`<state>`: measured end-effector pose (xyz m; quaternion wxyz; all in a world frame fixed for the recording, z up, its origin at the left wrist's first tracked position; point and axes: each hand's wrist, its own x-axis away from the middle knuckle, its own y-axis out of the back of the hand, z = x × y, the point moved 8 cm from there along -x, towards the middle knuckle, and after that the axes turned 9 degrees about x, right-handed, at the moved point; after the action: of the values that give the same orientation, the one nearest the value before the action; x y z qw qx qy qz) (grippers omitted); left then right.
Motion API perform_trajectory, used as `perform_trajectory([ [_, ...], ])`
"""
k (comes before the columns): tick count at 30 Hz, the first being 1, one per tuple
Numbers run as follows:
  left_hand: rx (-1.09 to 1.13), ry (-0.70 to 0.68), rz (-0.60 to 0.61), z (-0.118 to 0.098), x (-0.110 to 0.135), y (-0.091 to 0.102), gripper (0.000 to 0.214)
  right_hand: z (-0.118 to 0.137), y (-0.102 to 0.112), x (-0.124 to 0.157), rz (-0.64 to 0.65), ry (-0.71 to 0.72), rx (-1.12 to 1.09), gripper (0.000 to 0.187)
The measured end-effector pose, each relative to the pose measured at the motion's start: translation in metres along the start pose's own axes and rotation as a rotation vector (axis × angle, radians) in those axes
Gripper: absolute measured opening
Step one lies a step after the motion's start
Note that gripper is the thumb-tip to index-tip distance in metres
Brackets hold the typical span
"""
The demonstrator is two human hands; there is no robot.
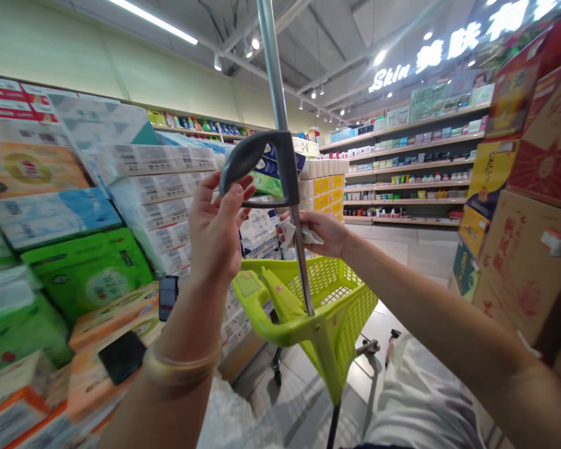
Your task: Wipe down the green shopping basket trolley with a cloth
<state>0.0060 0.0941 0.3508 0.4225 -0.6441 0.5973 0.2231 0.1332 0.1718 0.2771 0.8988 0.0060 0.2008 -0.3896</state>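
Note:
A lime-green shopping cart (325,337) stands before me, and a metal pole (273,68) rises from its near side. Fixed to the pole is a dark grey loop handle (288,168). My left hand (217,221) is closed on the outer end of that loop, with the thumb in front and the fingers curling behind. Lower down, my right hand (325,232) presses a crumpled white tissue (287,232) against the pole, just under the handle. Part of the right fingers is hidden behind the pole and tissue.
Stacked tissue packs (154,206) line the left side, with a dark flat phone-like device (122,357) lying on them and a phone (169,298) upright nearby. Cardboard cartons (523,262) are piled at the right. Product shelves (411,168) stand farther back.

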Motion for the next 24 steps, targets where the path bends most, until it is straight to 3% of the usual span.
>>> perform_trajectory([
  [3, 0.01, 0.078, -0.031, 0.01, 0.01, 0.007, 0.034, -0.037, -0.005, 0.007, 0.006, -0.116, -0.086, 0.023],
  [7, -0.024, 0.273, -0.096, 0.044, 0.045, 0.019, 0.037, -0.091, -0.003, 0.024, -0.008, -0.249, -0.08, 0.018],
  [10, -0.113, 0.44, -0.06, 0.079, 0.084, 0.021, 0.041, -0.104, 0.002, 0.031, -0.044, -0.166, -0.107, 0.022],
  [13, -0.187, 0.539, 0.034, 0.109, 0.118, 0.019, 0.047, -0.108, 0.012, 0.041, -0.176, -0.004, -0.077, 0.026],
  [15, -0.227, 0.564, 0.101, 0.123, 0.133, 0.017, 0.05, -0.117, 0.015, 0.051, -0.244, 0.056, 0.032, 0.026],
  [18, -0.288, 0.579, 0.179, 0.136, 0.143, 0.016, 0.054, -0.134, 0.014, 0.07, -0.248, 0.117, 0.307, 0.026],
  [24, -0.49, 0.55, 0.399, 0.137, 0.143, 0.008, 0.056, -0.151, 0.031, 0.109, -0.378, 0.229, 1.026, 0.035],
])
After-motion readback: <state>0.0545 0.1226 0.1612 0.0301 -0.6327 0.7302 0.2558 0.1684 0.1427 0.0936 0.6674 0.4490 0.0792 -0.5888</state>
